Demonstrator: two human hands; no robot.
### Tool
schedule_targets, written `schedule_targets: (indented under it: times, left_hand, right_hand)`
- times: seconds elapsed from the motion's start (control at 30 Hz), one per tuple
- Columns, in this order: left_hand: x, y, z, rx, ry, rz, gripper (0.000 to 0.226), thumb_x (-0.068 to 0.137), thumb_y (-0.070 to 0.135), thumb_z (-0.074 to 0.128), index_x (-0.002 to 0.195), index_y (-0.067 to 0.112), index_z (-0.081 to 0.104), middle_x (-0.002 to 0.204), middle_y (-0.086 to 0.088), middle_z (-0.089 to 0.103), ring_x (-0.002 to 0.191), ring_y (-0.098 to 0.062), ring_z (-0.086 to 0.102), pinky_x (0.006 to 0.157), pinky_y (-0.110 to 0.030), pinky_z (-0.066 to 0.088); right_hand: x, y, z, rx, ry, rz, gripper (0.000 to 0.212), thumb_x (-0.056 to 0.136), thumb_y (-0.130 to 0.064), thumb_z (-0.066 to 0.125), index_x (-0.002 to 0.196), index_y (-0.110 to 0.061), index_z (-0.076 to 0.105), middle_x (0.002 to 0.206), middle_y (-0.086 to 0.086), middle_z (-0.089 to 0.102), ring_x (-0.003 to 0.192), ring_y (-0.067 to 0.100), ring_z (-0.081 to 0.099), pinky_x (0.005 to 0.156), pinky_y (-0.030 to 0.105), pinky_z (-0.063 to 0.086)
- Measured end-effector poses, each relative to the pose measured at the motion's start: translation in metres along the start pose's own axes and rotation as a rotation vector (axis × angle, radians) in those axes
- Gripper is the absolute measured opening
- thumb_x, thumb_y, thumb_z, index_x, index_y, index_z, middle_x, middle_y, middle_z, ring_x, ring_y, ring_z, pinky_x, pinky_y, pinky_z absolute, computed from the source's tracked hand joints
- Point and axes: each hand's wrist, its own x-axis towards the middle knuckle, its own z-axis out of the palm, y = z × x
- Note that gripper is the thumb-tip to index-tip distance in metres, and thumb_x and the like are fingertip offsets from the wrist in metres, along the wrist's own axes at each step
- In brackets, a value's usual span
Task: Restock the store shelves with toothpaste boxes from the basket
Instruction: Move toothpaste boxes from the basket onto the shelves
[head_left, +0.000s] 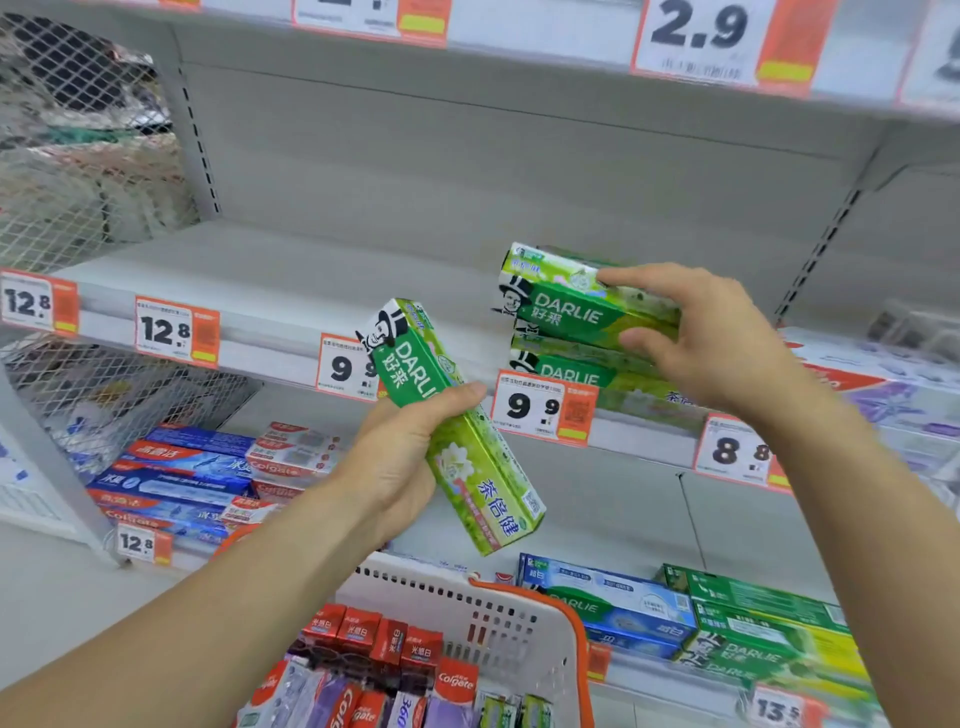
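Grey store shelves (291, 270) with orange price tags fill my view. Below, the white basket (524, 623) holds red and purple toothpaste boxes. My right hand (711, 338) grasps the top green Darlie box (566, 306) of a small stack on the middle shelf. My left hand (405, 457) grips another green Darlie box (467, 447), tilted, in front of the shelf edge.
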Motion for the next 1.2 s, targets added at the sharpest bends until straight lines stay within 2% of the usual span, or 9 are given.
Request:
schedule_targets:
  times: [0.1,0.23,0.3,0.43,0.57,0.77,0.87,1.07,1.2]
  left_hand:
    - [0.002,-0.003,0.005,-0.012,-0.014,0.003,0.024,0.067,0.008,0.073,0.09,0.01,0.067,0.073,-0.002,0.072,0.076,-0.02,0.069,0.103,-0.056,0.048]
    - [0.005,-0.005,0.005,-0.029,-0.017,0.011,0.013,0.068,0.008,0.073,0.08,0.013,0.074,0.074,-0.002,0.072,0.077,-0.02,0.069,0.103,-0.056,0.049]
    - [0.006,-0.004,0.005,-0.04,-0.017,0.019,0.01,0.072,0.006,0.072,0.072,0.014,0.077,0.074,-0.001,0.072,0.076,-0.019,0.069,0.103,-0.055,0.049]
    - [0.007,-0.003,0.005,-0.049,-0.01,0.028,0.019,0.072,0.006,0.073,0.089,0.011,0.068,0.074,-0.001,0.071,0.075,-0.019,0.068,0.102,-0.054,0.05]
    - [0.006,-0.006,0.008,-0.042,-0.004,0.025,0.014,0.085,-0.001,0.067,0.09,0.012,0.066,0.072,-0.001,0.071,0.071,-0.017,0.07,0.097,-0.049,0.053]
    - [0.004,-0.009,0.009,-0.039,0.0,0.042,0.016,0.082,0.0,0.07,0.093,0.01,0.066,0.078,-0.003,0.072,0.078,-0.02,0.07,0.098,-0.051,0.053]
    - [0.003,-0.009,0.009,-0.022,-0.007,0.047,0.025,0.074,0.004,0.074,0.097,0.009,0.068,0.089,-0.008,0.073,0.089,-0.025,0.07,0.099,-0.052,0.052]
    - [0.0,-0.014,0.011,0.021,0.0,0.034,0.039,0.069,0.009,0.076,0.106,0.007,0.067,0.097,-0.01,0.072,0.094,-0.025,0.069,0.1,-0.052,0.052]
    - [-0.003,-0.017,0.014,0.028,0.013,0.034,0.055,0.069,0.009,0.076,0.122,-0.001,0.062,0.106,-0.014,0.069,0.098,-0.027,0.067,0.102,-0.054,0.05]
  right_hand:
    - [0.001,0.015,0.014,-0.139,-0.065,0.001,0.056,0.086,-0.011,0.074,0.136,-0.033,0.06,0.138,-0.005,0.061,0.126,0.029,0.049,0.107,0.049,0.039]
    - [-0.002,0.023,0.023,-0.212,-0.075,0.016,0.058,0.086,-0.019,0.074,0.139,-0.033,0.055,0.141,-0.007,0.058,0.129,0.027,0.047,0.106,0.055,0.04]
    - [-0.004,0.024,0.026,-0.255,-0.074,-0.002,0.064,0.082,-0.024,0.079,0.14,-0.032,0.054,0.142,-0.006,0.057,0.13,0.027,0.047,0.105,0.056,0.041]
    - [-0.006,0.029,0.028,-0.246,-0.022,0.021,0.066,0.08,-0.024,0.082,0.14,-0.028,0.056,0.141,0.001,0.056,0.129,0.029,0.047,0.106,0.054,0.04]
    - [-0.008,0.03,0.029,-0.258,0.0,0.03,0.064,0.081,-0.026,0.081,0.14,-0.026,0.056,0.132,0.003,0.058,0.122,0.028,0.048,0.103,0.047,0.041]
    - [-0.01,0.026,0.03,-0.293,0.022,0.06,0.065,0.081,-0.027,0.081,0.141,-0.025,0.056,0.124,0.006,0.056,0.115,0.028,0.048,0.099,0.047,0.044]
    - [-0.01,0.023,0.03,-0.283,0.04,0.078,0.063,0.08,-0.028,0.081,0.139,-0.025,0.057,0.122,0.006,0.056,0.114,0.028,0.048,0.098,0.047,0.045]
    - [-0.011,0.024,0.029,-0.281,0.046,0.092,0.064,0.082,-0.032,0.079,0.141,-0.026,0.056,0.121,0.005,0.054,0.115,0.026,0.046,0.099,0.046,0.045]
    - [-0.014,0.021,0.03,-0.296,0.058,0.072,0.061,0.083,-0.029,0.078,0.139,-0.021,0.056,0.125,0.008,0.051,0.118,0.028,0.044,0.101,0.049,0.044]
